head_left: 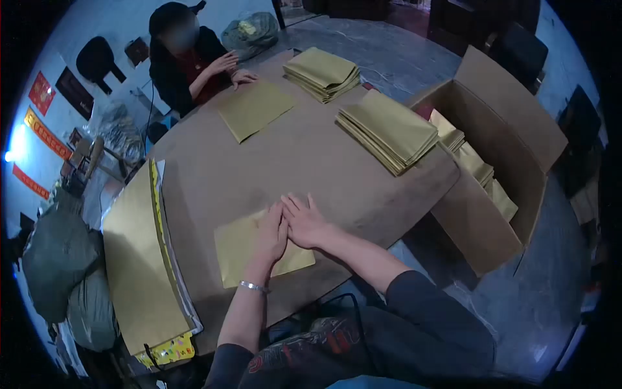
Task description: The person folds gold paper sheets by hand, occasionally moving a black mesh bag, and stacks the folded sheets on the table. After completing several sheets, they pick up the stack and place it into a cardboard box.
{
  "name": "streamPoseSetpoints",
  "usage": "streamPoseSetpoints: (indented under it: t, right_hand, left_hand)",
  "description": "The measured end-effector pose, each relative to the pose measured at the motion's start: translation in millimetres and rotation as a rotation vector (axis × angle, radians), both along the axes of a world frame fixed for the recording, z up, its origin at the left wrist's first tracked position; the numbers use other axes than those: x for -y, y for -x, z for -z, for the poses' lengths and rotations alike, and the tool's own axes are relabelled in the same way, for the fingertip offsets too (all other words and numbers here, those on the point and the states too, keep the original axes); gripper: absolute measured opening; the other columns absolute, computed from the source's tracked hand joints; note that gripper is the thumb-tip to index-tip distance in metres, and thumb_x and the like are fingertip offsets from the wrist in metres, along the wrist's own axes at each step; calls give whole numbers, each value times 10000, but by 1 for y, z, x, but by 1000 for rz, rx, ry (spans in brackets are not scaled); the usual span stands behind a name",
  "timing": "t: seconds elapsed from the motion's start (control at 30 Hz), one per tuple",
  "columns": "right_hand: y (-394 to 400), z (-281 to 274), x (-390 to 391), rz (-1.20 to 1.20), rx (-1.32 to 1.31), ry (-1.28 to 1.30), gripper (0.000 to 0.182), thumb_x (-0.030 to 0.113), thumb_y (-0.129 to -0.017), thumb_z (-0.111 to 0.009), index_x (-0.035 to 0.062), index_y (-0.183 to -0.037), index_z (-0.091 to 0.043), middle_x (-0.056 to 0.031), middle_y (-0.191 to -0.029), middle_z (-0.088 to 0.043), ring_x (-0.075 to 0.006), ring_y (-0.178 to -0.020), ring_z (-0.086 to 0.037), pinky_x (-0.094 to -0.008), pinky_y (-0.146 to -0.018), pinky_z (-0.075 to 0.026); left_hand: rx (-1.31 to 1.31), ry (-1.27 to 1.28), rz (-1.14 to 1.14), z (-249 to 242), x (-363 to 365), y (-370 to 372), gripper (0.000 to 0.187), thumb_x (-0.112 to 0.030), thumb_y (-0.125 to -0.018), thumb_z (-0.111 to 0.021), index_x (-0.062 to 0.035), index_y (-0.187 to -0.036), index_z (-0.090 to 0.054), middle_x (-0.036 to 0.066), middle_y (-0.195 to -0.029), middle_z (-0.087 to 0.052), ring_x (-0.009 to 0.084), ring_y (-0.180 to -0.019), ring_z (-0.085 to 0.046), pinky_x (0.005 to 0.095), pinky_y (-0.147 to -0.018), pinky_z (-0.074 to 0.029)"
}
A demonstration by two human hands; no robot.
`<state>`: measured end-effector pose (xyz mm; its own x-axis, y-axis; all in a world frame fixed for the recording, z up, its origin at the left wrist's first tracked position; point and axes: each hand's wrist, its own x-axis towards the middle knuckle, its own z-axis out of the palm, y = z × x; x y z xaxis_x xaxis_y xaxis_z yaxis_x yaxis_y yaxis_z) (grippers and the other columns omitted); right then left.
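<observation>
A single gold-coloured paper sheet or envelope (236, 249) lies flat on the brown table (272, 162) in front of me. My left hand (272, 232) rests flat on its upper right part, fingers stretched out, with a bracelet at the wrist. Beside it, my right hand (303, 222) lies at the paper's upper right edge, its fingers extended and a little spread, touching my left hand. Neither hand grips anything. Part of the paper is hidden under my hands and left forearm.
Across the table a person (188, 61) has both hands near another gold sheet (253, 110). Gold stacks (321, 70) (389, 126) lie at the far right, beside an open cardboard box (479, 240) holding gold packets. Large gold sheets (139, 253) line the left edge.
</observation>
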<state>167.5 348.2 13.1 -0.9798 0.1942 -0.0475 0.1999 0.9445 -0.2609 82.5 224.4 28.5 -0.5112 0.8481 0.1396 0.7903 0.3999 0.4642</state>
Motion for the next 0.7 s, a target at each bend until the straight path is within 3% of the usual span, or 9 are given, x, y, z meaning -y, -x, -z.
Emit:
streamPoseSetpoints:
  t: [0.1, 0.23, 0.27, 0.47, 0.5, 0.53, 0.6, 0.63, 0.7]
  right_hand:
    - [-1, 9, 1, 7, -50, 48, 607, 371, -974, -325, 30, -1472, -256, -131, -1567, -163, -263, -1458, -109, -565, -1154, -87]
    - [-11, -17, -3, -66, 38, 42, 614, 353, -978, -337, -13, -1464, -256, -163, -1566, -136, -300, -1456, -86, -598, -1142, -54]
    - [-5, 2, -2, -34, -89, 116, 614, 374, -973, -387, -22, -1436, -311, -166, -1560, -153, -314, -1455, -80, -597, -1138, -77]
    - [-6, -3, -3, -45, -47, 84, 638, 378, -959, -394, -34, -1436, -298, -169, -1552, -179, -308, -1452, -101, -617, -1128, -91]
    - [-6, -3, -6, -70, -20, 64, 641, 380, -959, -391, -35, -1437, -294, -170, -1549, -189, -308, -1452, -108, -619, -1126, -90]
    - [-9, -8, -10, -79, -23, 86, 638, 381, -958, -389, -35, -1434, -303, -174, -1542, -207, -308, -1449, -122, -626, -1122, -93]
    - [-11, -7, -13, -80, -37, 82, 635, 380, -959, -387, -34, -1433, -306, -173, -1542, -207, -306, -1449, -123, -629, -1120, -93]
    - [-10, -5, -13, -87, -46, 70, 631, 379, -960, -385, -33, -1433, -310, -172, -1542, -207, -305, -1449, -124, -631, -1119, -94]
    - [-9, 1, -13, -96, -84, 127, 623, 382, -963, -381, -31, -1427, -322, -169, -1540, -212, -303, -1447, -128, -631, -1120, -96]
  left_hand:
    - [54, -113, 89, 24, 8, 15, 491, -275, -960, -455, -57, -1397, -399, 187, -1459, -379, 365, -1380, -302, 472, -1118, -271]
    - [-146, 201, -130, 8, 27, 18, 557, -347, -950, -470, -106, -1439, -356, 129, -1521, -297, 329, -1416, -242, 548, -1120, -213]
    - [-170, 282, -221, 6, 33, 23, 575, -373, -946, -477, -121, -1446, -351, 113, -1533, -279, 318, -1425, -225, 573, -1115, -199]
    - [-154, 367, -447, 30, 87, 88, 591, -384, -944, -475, -131, -1458, -330, 104, -1548, -248, 312, -1437, -193, 605, -1101, -197]
    - [-259, 310, -447, 35, 92, 96, 522, -367, -942, -484, -100, -1388, -438, 121, -1486, -361, 327, -1370, -335, 549, -1074, -299]
    - [-265, 312, -442, 25, 89, 101, 522, -367, -942, -484, -100, -1388, -438, 121, -1486, -361, 327, -1370, -335, 549, -1074, -299]
    - [-162, 287, -369, 6, 91, 106, 441, -378, -924, -529, -65, -1231, -582, 128, -1336, -527, 332, -1259, -466, 479, -1023, -381]
    - [-285, 189, -416, 5, 92, 105, 383, -353, -861, -643, -30, -1067, -653, 140, -1071, -660, 301, -1008, -622, 421, -857, -496]
    - [-108, 162, -465, 6, 97, 120, 386, -328, -825, -692, -18, -1053, -651, 128, -980, -671, 277, -909, -641, 403, -773, -516]
